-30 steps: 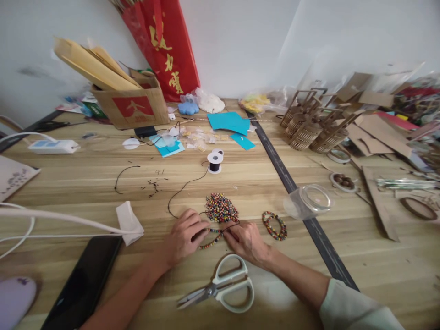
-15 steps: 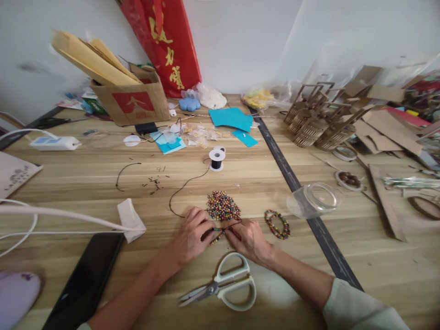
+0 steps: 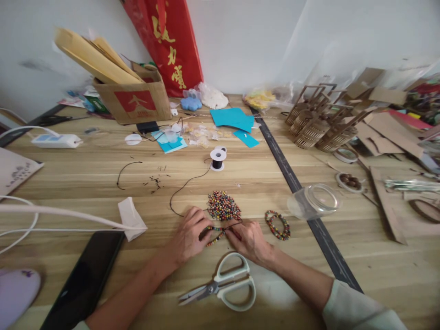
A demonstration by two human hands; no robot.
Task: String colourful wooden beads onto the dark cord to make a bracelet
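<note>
Between my hands is a beaded string (image 3: 216,239), small multicoloured beads on black cord, doubled into a narrow loop. My left hand (image 3: 192,233) pinches its left part. The fingertips of my right hand (image 3: 250,240) close on the right side, where the strands meet and a cord end curls. Just beyond lies a pile of loose beads (image 3: 223,205). A black cord (image 3: 178,190) runs from behind my left hand to a white spool (image 3: 217,160). Nearer me rest scissors (image 3: 220,284) with pale handles, blades pointing left. Right of my right hand is a finished-looking coiled bead strand (image 3: 277,225).
A clear plastic jar (image 3: 314,201) lies on its side at right. A black phone (image 3: 85,279) and white cables (image 3: 68,211) are at left. Cord scraps (image 3: 154,183), blue cards (image 3: 232,120), a cardboard box (image 3: 134,101) and small wooden baskets (image 3: 316,123) sit farther back.
My left hand has shifted slightly left along the beaded string, and the loop between the hands looks a little wider. My right hand stays about where it was.
</note>
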